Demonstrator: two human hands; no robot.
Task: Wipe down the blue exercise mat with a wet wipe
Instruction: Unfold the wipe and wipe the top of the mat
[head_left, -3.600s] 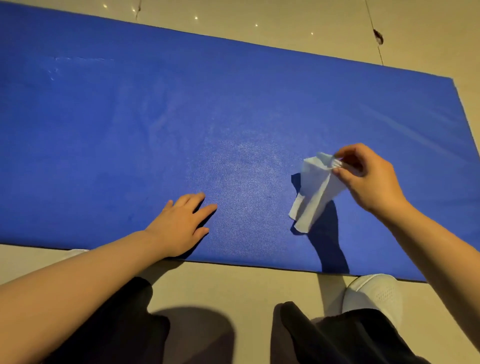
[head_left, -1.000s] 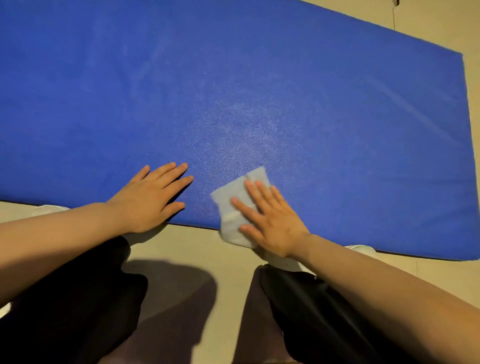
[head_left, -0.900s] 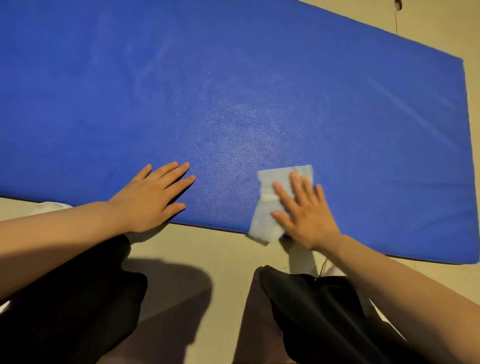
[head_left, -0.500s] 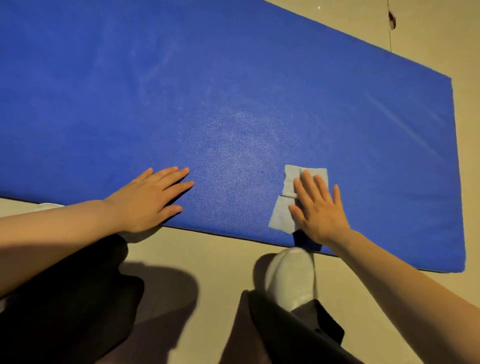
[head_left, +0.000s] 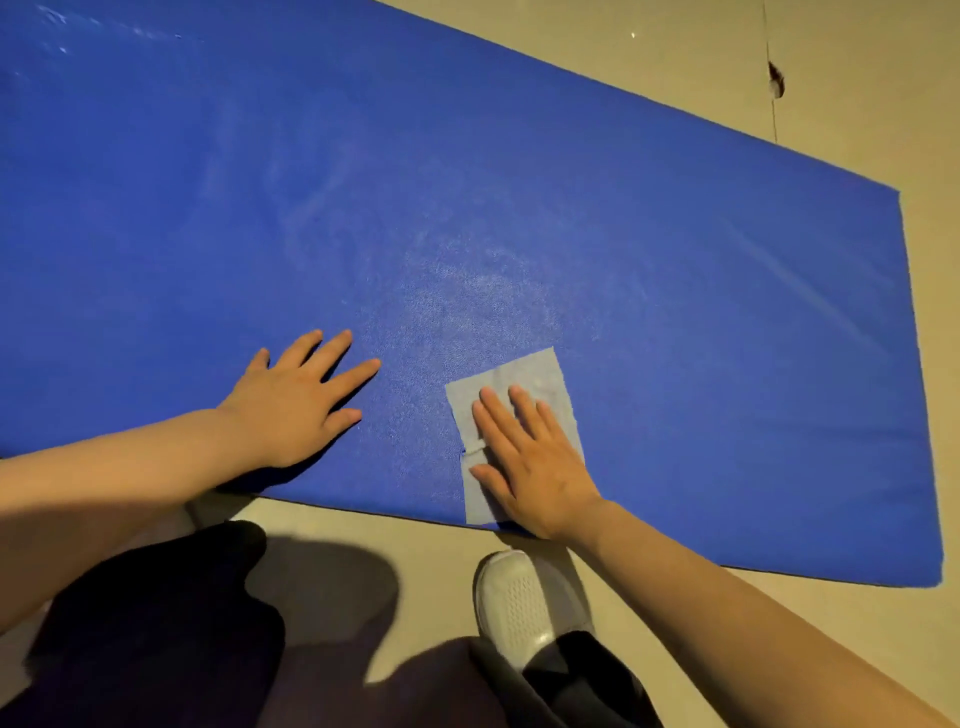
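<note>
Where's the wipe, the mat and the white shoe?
wipe (head_left: 524, 371), head view, bare top part above the fingers
mat (head_left: 675, 291), head view, open blue surface right of the middle
shoe (head_left: 514, 603), head view, patterned toe top

The exercise mat (head_left: 519, 208) lies on the floor (head_left: 857, 78). On its near edge, the left hand (head_left: 296, 405) rests left of the wet wipe (head_left: 511, 410), which lies under the right hand (head_left: 530, 462); 1 shoe (head_left: 519, 603) stands nearer
</note>
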